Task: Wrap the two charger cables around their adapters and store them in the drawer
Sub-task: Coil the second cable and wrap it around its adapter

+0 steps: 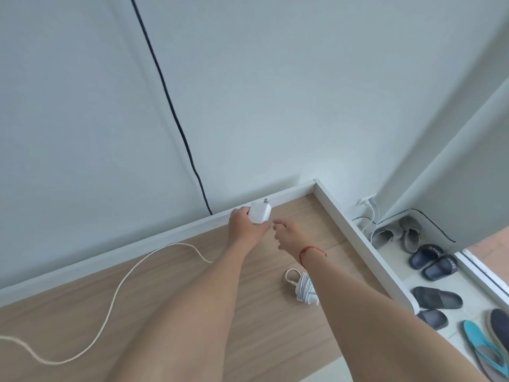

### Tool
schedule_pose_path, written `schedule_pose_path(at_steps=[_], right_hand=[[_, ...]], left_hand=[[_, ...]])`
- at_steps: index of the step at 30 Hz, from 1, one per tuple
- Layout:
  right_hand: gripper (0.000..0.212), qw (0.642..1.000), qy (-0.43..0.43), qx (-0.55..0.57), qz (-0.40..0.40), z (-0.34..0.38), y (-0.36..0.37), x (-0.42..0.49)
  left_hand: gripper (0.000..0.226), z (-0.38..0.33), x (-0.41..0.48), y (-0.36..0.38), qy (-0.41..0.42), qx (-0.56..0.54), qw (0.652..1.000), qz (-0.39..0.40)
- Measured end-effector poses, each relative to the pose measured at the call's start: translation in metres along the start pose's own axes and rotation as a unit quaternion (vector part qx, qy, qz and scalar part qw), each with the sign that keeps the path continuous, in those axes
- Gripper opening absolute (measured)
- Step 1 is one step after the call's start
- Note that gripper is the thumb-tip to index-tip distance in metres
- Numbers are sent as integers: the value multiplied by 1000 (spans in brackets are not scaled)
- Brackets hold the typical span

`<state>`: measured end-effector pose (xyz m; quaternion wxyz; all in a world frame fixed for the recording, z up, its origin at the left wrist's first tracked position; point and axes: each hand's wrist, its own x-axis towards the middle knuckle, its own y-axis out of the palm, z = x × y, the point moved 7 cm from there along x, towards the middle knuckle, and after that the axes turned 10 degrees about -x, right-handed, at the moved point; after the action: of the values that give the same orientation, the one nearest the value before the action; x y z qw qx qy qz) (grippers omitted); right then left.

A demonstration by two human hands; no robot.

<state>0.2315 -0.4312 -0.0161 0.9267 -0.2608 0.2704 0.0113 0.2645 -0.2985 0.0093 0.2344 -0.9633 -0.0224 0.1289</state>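
Your left hand (242, 222) grips the white square adapter (260, 212), 2 prongs pointing to 1 o'clock, at the desk's (68, 299) far rim. A loose cream cable (118, 288) trails toward 8 o'clock. Your right hand (286, 234), fingers spread, hovers empty at the adapter's 4 o'clock.

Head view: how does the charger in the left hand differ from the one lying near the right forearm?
The white adapter is held up in the left hand; the coiled charger lies untouched on the wooden desk. The adapter has no cable wound on it, and a cream cable trails loose over the desk; the coiled charger's white cable is bundled tight. Both are light-coloured.
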Motion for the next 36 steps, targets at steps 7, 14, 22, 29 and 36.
schedule_pose_path(at_steps=[7, 14, 22, 29, 36], right_hand=[[28, 989, -44, 34, 139, 49, 67, -67], [22, 969, -168, -16, 182, 115, 145, -126], [20, 961, -205, 75, 168, 183, 203, -168], [8, 956, -163, 191, 150, 230, 277, -196], [16, 962, -160, 189, 114, 263, 284, -202]], left_hand=[[30, -8, -57, -91, -45, -206, 973, -95], [32, 21, -113, -203, -64, -310, 927, -200], [44, 62, -150, -332, -39, -389, 873, -291], [58, 95, -165, -416, -37, -442, 848, -289], [64, 106, -153, -450, -25, -438, 863, -250]])
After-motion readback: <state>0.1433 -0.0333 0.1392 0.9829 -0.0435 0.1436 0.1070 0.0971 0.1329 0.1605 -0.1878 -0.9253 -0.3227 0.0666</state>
